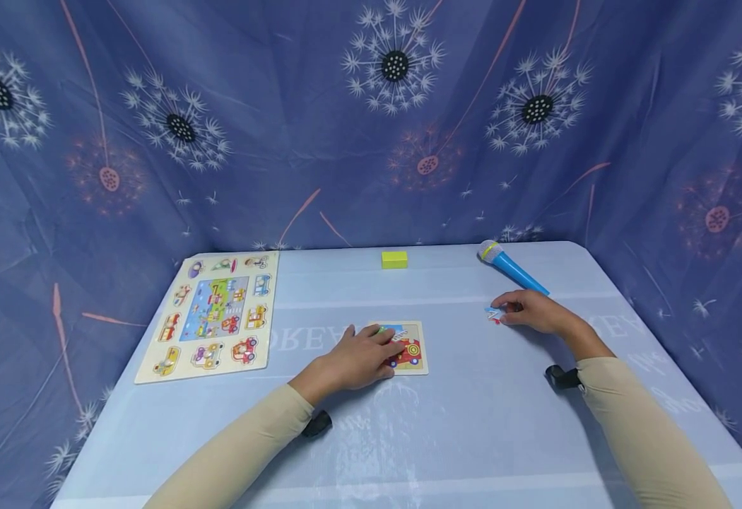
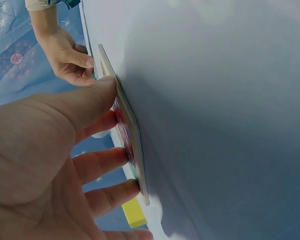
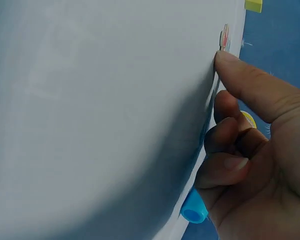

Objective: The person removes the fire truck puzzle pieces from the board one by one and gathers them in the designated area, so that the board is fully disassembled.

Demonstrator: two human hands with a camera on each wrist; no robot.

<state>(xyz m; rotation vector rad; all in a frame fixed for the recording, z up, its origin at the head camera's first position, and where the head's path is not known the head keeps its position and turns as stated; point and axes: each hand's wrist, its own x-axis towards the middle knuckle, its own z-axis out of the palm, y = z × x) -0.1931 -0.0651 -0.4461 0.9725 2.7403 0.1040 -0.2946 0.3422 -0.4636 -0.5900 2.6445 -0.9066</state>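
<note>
A small wooden jigsaw puzzle [image 1: 416,329] with a red vehicle picture lies near the table's middle. My left hand [image 1: 353,359] rests on its left part, covering some of the picture. In the left wrist view the fingers [image 2: 107,162] are spread and touch the puzzle's face, with the thumb at its near edge. Off to the right, my right hand [image 1: 533,311] pinches a small blue, white and red puzzle piece [image 1: 493,312] between thumb and fingertips, low over the table. The right wrist view shows this piece edge-on beyond the thumb tip, the other fingers curled.
A large picture puzzle board [image 1: 202,364] with vehicle pieces lies at the left. Along the back stand a yellow block [image 1: 394,260] and a blue toy microphone [image 1: 516,270], the latter just behind my right hand. A dandelion-print curtain [image 1: 295,127] borders the table [image 1: 473,438].
</note>
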